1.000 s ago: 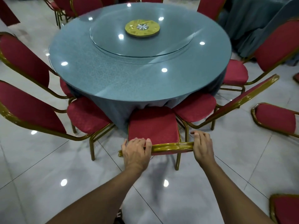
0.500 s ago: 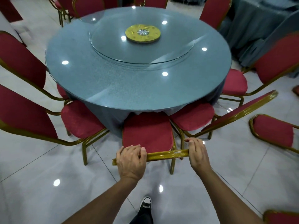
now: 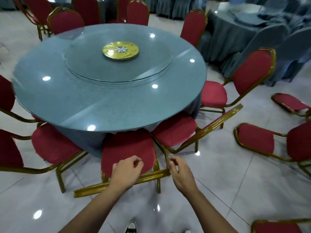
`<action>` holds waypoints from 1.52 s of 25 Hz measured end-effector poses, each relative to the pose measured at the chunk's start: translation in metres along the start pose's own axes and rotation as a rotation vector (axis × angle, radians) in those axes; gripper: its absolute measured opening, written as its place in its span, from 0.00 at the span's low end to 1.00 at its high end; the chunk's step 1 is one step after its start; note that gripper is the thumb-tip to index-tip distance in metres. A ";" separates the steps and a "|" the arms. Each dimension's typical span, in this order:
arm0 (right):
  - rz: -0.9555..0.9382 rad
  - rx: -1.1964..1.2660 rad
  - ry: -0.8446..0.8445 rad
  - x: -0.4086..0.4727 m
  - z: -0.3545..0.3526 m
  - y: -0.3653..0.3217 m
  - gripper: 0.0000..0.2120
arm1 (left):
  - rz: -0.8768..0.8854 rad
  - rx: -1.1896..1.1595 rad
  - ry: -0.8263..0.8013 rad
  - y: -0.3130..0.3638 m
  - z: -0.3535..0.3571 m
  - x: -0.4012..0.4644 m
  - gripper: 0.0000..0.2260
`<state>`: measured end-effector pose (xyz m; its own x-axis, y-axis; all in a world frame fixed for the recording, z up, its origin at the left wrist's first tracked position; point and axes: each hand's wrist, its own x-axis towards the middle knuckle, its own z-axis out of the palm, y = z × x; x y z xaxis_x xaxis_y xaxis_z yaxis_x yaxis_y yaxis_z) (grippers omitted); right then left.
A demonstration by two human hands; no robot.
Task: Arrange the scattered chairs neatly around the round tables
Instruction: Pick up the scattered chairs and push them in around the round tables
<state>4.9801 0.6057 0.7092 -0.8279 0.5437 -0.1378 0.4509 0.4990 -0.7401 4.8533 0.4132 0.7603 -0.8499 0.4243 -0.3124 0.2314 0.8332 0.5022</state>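
Both hands are hovering over the red chair (image 3: 127, 148) tucked against the round worktop (image 3: 50, 98): left hand (image 3: 126, 170) and right hand (image 3: 180, 174) each showing a loose, empty grip, fingers curling above its gold backrest.

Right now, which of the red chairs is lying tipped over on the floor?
The red chair on its side at the right, off the round table. The other chairs stand upright on their legs.

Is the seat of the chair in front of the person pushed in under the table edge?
Yes: the front of the chair seat sits beneath the round table rim, against the hanging tablecloth.
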 end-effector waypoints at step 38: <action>-0.265 -0.431 -0.212 0.481 -0.413 0.266 0.28 | -0.226 -0.049 0.209 0.504 0.272 0.248 0.27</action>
<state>4.8399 1.2785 0.7179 -0.9608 0.2358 -0.1457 0.2763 0.8562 -0.4365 4.8882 1.0348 0.7171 -0.9572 0.1444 -0.2508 0.0069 0.8779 0.4788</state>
